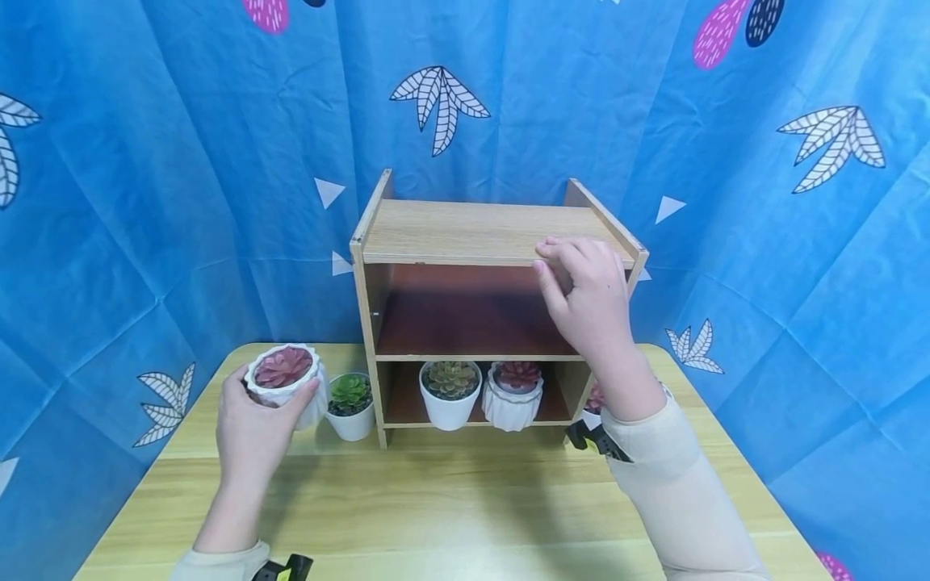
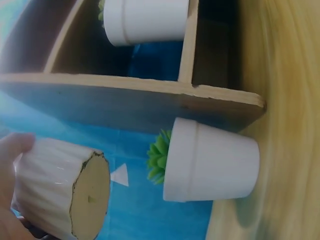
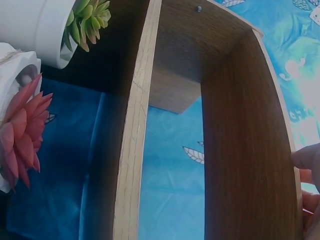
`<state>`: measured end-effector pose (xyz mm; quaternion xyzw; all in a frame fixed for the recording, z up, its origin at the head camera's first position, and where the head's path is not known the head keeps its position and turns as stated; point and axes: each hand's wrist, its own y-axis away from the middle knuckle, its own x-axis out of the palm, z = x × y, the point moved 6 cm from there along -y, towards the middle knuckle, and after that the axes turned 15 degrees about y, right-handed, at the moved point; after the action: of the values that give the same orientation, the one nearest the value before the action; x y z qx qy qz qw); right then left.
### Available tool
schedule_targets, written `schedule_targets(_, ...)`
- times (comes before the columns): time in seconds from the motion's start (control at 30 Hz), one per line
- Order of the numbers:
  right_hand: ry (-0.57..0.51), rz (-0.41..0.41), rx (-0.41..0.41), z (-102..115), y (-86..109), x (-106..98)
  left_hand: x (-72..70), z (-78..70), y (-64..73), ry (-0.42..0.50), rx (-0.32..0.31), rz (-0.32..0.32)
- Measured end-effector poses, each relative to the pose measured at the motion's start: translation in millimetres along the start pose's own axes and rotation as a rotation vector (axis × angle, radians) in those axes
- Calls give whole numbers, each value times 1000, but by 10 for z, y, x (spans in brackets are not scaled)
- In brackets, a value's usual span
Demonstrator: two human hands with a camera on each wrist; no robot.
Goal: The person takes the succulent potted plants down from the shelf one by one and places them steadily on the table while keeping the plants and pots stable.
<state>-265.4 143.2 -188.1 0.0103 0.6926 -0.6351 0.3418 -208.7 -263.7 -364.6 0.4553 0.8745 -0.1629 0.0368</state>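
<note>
My left hand (image 1: 250,420) grips a white ribbed pot (image 1: 312,403) with a red succulent (image 1: 283,367), left of the small wooden shelf (image 1: 472,357). In the left wrist view the bare base of this ribbed pot (image 2: 90,197) shows, tilted and off the table. Beside it, a smooth white pot (image 2: 215,162) with a green succulent (image 1: 350,390) stands against the shelf's left side. With bent fingers, my right hand (image 1: 592,298) holds the front edge of the shelf's top board (image 1: 465,230), near its right end; thumb and fingertips meet that edge in the right wrist view.
On the lower shelf stand a smooth white pot (image 1: 450,410) with a greenish succulent and a ribbed white pot (image 1: 512,407) with a red one. Another reddish succulent (image 1: 595,398) sits right of the shelf, partly behind my right arm. A blue curtain (image 1: 218,202) hangs behind the table (image 1: 436,500).
</note>
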Motion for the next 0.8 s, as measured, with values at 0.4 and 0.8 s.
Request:
schedule_targets(0.4,2,1,-3,0,1,24,-27,265,-82,-1,-30,-40)
schedule_targets(0.8,7,7,7,2,2,19,-14,477,-178,11,-31,-69)
